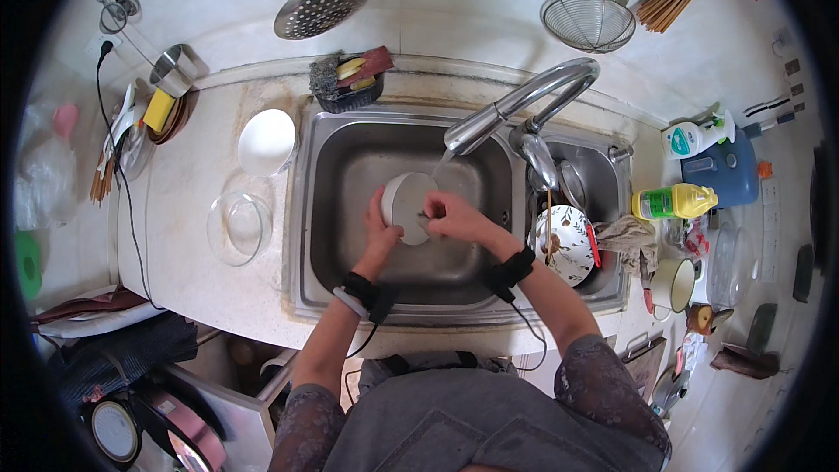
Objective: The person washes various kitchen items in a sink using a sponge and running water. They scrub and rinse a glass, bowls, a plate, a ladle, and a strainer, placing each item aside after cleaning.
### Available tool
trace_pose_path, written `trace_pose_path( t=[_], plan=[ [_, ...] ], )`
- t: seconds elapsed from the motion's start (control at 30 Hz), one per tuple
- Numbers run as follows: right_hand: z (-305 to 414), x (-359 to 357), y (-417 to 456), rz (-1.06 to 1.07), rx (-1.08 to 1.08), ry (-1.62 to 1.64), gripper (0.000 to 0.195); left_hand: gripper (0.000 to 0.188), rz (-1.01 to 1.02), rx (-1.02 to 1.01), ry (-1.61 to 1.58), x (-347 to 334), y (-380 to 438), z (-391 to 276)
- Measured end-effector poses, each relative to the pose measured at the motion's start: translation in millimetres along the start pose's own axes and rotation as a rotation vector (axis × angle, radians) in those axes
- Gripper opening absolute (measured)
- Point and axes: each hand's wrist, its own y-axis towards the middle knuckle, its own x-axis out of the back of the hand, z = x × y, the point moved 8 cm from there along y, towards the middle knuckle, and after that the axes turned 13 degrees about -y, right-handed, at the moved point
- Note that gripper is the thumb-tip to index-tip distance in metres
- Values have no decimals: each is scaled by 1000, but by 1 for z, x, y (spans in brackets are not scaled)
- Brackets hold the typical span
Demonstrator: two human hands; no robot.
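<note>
My left hand [382, 228] grips the side of a white bowl [408, 200], tilted over the stainless steel sink basin [354, 269]. The thumb is at the near rim and the fingers are around the outer wall. My right hand [455, 215] is at the bowl's right side, its fingers curled on a small grey item [424, 219] that is mostly hidden and too small to identify. Water runs from the chrome faucet [482, 128] beside the bowl's upper right rim.
Left of the sink stand another white bowl [267, 143] and a clear glass bowl [240, 229]. A black caddy [351, 97] with sponges sits behind the basin. The smaller right basin holds a floral plate [565, 246]. A yellow bottle [675, 201] and enamel pot [673, 285] stand further right.
</note>
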Motion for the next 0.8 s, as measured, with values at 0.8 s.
trace_pose_path(
  t=[0.8],
  plan=[
    [-23, 13, 10, -429, 21, -1001, 31, 80, 347, 359, -617, -67, -34, -20]
  ],
)
